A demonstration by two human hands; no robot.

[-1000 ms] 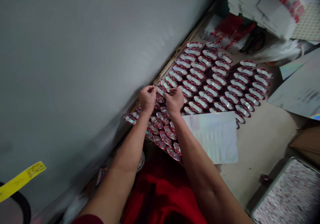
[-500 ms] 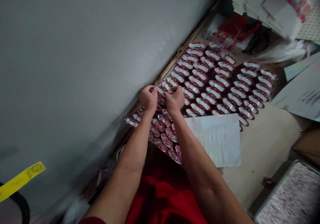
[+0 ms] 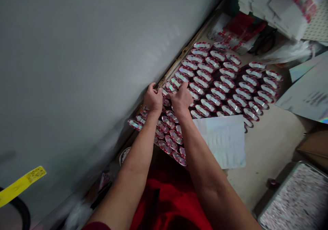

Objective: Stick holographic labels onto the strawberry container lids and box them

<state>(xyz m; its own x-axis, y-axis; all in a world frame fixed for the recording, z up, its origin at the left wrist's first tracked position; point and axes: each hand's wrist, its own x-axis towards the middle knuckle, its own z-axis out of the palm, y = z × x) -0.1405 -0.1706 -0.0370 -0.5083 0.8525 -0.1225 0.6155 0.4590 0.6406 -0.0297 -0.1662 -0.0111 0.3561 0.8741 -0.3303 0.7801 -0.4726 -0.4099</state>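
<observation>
Rows of small oval red-rimmed containers (image 3: 214, 100) stand packed together, most with a pale shiny strip across the top. At the wall-side edge of the rows, my left hand (image 3: 153, 99) has its thumb apart from a bent, raised index finger. Just right of it, my right hand (image 3: 182, 99) rests over the containers, its thumb pointing left and its index finger extended away from it. One strip-topped container (image 3: 164, 92) lies between the two thumbs. A pale shiny sheet (image 3: 222, 141) lies beside my right forearm, overlapping the nearest rows.
A large grey wall (image 3: 77, 52) borders the left side. At the right are more shiny sheets (image 3: 307, 90), a cardboard box (image 3: 314, 143) and a metal tray (image 3: 258, 219) full of small pale pieces. White stacked cartons (image 3: 274, 8) stand at the top right.
The fingers of both hands have spread from a closer pinch. My right hand has shifted slightly right, and my left index finger has lifted. The view has moved a little.
</observation>
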